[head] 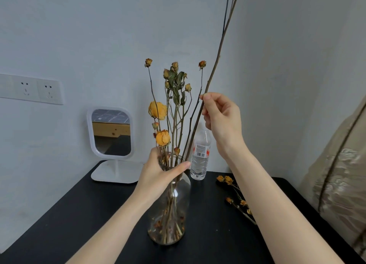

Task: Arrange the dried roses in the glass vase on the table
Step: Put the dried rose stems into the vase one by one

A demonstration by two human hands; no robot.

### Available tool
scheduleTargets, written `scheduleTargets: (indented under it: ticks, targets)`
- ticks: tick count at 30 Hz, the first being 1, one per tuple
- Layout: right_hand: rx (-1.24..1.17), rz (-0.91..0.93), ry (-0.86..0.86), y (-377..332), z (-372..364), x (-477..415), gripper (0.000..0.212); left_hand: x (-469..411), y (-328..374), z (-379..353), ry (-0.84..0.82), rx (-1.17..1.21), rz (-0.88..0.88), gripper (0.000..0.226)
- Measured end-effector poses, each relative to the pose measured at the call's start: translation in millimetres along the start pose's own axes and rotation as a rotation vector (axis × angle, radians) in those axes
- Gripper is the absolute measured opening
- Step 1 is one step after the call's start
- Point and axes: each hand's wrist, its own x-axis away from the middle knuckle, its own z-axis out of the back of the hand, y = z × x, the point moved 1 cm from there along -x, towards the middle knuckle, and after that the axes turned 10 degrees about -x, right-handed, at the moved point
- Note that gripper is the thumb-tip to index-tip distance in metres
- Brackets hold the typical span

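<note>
Pinching a long bare stem (212, 73) between thumb and fingertips (205, 96), the right hand (221, 114) holds it slanted, its lower end seemingly down among the dried roses (172, 97) in the glass vase (172, 214). The left hand (158, 170) curls round the vase's neck, steadying it on the black table (79, 214). The step looks like seating this tall stem; next it likely needs easing to its final lean and letting go gently, before fetching the loose roses (227, 179) lying to the right.
</note>
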Motion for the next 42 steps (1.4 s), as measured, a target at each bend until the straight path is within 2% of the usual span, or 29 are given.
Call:
scheduleTargets:
  ticks: [4,13,17,20,23,30,42]
  targets:
    - [0.039,0.017,0.014,2,4,-1,0.012,-17,11,-3,0.097,-0.079,-0.017,0.070]
    - [0.050,0.049,0.047,0,10,-3,0.012,-28,17,-3,0.100,-0.160,0.019,0.056]
    - [0.027,0.049,0.046,0,9,-2,0.013,-27,17,-1,0.065,-0.018,0.100,0.023]
    - [0.002,0.048,0.046,1,8,-3,0.014,-25,19,2,0.039,0.114,0.149,0.012]
    - [-0.016,0.045,0.038,3,6,-3,0.015,-23,19,6,0.028,0.199,0.196,0.010]
    - [0.017,-0.032,-0.017,22,0,1,0.017,-19,18,9,0.000,0.207,0.182,0.009]
    - [0.420,-0.109,-0.240,60,7,25,0.011,-16,19,10,-0.005,0.204,0.130,0.008]
